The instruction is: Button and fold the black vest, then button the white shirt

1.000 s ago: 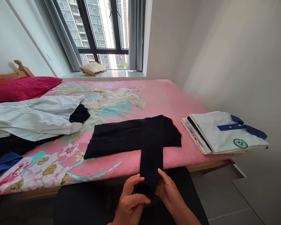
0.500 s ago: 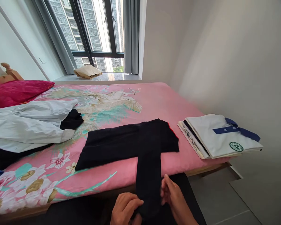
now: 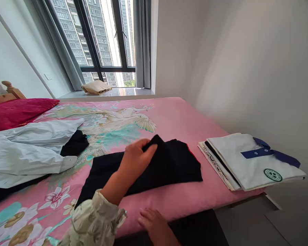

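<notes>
A black long-sleeved top (image 3: 184, 164) with a thin red trim lies folded into a long strip near the front of the bed. My left hand (image 3: 137, 157) reaches over it, thumb and fingers pinching its sleeve and lifting a pointed fold. The sleeve is laid back over the body of the top. Lower down, my right hand (image 3: 152, 218) rests at the bed's front edge with fingers stretched out and nothing in it.
The pink flowered bedspread (image 3: 169, 116) spreads all around. To the right sits a stack of folded shirts (image 3: 248, 160), a white polo with blue collar uppermost. On the left are a white shirt (image 3: 33, 143), black cloth (image 3: 75, 141) and a red pillow (image 3: 23, 111).
The sleeve that hung over the bed's edge has been brought up onto the top by my left hand. My right hand has shifted left, away from the sleeve. The view has tilted slightly up.
</notes>
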`<state>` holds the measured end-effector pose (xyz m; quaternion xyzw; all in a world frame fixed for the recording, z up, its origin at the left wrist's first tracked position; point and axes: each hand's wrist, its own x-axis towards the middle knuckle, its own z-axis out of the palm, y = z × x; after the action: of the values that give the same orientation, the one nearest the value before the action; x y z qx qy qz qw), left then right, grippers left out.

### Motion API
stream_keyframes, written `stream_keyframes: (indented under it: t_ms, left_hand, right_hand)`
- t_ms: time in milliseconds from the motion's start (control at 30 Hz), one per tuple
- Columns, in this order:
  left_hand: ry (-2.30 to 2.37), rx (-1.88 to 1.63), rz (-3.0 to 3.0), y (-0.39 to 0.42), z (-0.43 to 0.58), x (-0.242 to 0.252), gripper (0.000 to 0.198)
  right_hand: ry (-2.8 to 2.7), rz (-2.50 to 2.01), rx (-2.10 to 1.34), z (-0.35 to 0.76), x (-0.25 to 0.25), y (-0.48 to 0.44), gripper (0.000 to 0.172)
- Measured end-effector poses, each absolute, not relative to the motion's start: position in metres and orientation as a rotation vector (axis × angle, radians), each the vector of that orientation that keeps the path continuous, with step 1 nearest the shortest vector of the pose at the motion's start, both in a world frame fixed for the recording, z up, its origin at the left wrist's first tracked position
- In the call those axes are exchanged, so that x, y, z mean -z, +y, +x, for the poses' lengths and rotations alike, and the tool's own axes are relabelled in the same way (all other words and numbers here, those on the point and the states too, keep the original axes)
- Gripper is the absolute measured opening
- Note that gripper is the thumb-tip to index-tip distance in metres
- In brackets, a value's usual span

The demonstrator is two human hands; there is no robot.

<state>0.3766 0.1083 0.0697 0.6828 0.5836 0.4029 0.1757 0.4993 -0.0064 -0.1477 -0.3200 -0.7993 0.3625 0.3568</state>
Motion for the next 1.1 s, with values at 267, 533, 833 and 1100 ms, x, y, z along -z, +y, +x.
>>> stream_keyframes:
  t_ms: [267, 533, 833, 1100]
  left_hand:
    - [1.705, -1.212, 2.047, 0.135, 0.386, -0.124, 0.024]
    - [1.835, -1.460, 1.436, 0.142, 0.282, -0.089, 0.033]
    - [2.060, -1.066, 0.781, 0.143, 0.165, 0.072, 0.028]
    - [2.113, -0.955, 0.773, 0.139, 0.148, 0.107, 0.055]
  right_hand:
    - [-2.241, -1.068, -0.588, 0.394, 0.097, 0.109, 0.074]
    - [-2.037, -1.557, -0.597, 0.416, 0.124, 0.152, 0.063]
    - [-2.158, -1.189, -0.648, 0.470, 0.111, 0.107, 0.024]
    - [-1.896, -1.290, -0.367, 0.518, 0.098, 0.176, 0.020]
